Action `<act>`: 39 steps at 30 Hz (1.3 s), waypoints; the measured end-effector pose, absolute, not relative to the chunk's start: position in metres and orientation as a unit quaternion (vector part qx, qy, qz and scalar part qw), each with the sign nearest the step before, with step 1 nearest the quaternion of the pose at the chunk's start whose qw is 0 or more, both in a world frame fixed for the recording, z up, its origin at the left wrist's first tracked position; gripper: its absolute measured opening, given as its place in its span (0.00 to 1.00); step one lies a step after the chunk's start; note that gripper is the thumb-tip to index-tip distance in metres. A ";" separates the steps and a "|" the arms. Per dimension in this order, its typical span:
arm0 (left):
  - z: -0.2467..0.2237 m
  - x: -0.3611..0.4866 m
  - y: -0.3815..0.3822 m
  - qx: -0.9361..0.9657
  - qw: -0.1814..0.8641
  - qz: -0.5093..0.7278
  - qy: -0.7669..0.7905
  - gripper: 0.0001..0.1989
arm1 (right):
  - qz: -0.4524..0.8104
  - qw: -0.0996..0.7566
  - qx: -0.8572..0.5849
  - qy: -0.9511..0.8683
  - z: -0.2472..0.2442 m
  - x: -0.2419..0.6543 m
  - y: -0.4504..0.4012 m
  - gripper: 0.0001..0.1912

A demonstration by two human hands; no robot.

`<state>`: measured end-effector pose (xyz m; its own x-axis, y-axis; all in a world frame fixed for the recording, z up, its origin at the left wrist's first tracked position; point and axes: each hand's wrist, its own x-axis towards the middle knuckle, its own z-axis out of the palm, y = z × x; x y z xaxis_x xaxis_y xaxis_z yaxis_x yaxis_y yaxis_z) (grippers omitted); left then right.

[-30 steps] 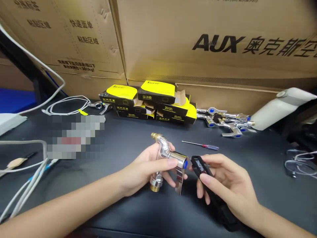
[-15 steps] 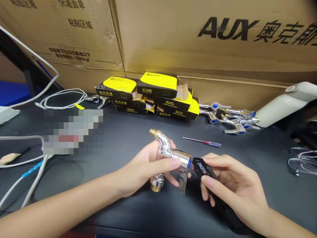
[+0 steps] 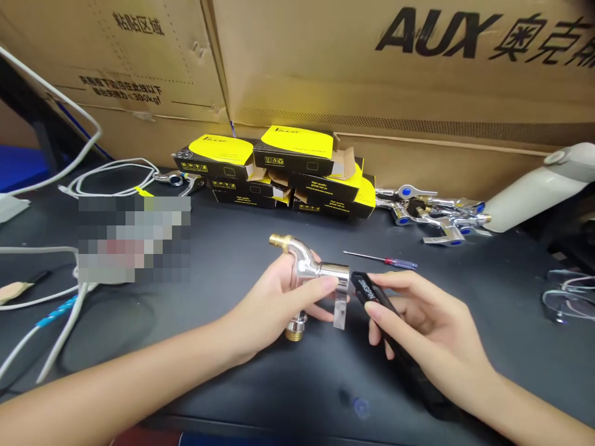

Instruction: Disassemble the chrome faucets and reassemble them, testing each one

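Observation:
A chrome faucet [image 3: 304, 263] with brass ends is gripped in my left hand [image 3: 279, 297], its thumb along the valve body and its flat lever pointing down. My right hand [image 3: 432, 328] has its fingers closed round a black knife-like tool [image 3: 395, 328] marked JINGPIN, whose tip is close to the faucet's right end. Below them, a small blurred blue disc [image 3: 361, 407] shows near the front of the dark table [image 3: 260, 396]. A screwdriver [image 3: 400, 263] lies behind my right hand.
Black and yellow faucet boxes [image 3: 297, 152] are stacked at the back. To their right lie several chrome faucets [image 3: 446, 223] and a white bottle [image 3: 534, 195]. White cables [image 3: 65, 328] run along the left; glasses [image 3: 567, 297] rest at the right. Large cartons [image 3: 297, 68] stand behind.
The blue disc at the faucet's end has come off, and a blurred blue disc now shows lower down by the table's front. Both hands appear slightly higher and further left.

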<state>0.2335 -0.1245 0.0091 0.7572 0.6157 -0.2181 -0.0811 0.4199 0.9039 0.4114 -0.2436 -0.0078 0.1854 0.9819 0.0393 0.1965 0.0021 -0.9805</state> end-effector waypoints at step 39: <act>0.005 0.227 -0.079 0.380 0.762 0.397 0.342 0.10 | 0.061 0.131 -0.567 -0.811 -0.008 0.396 -0.181 0.11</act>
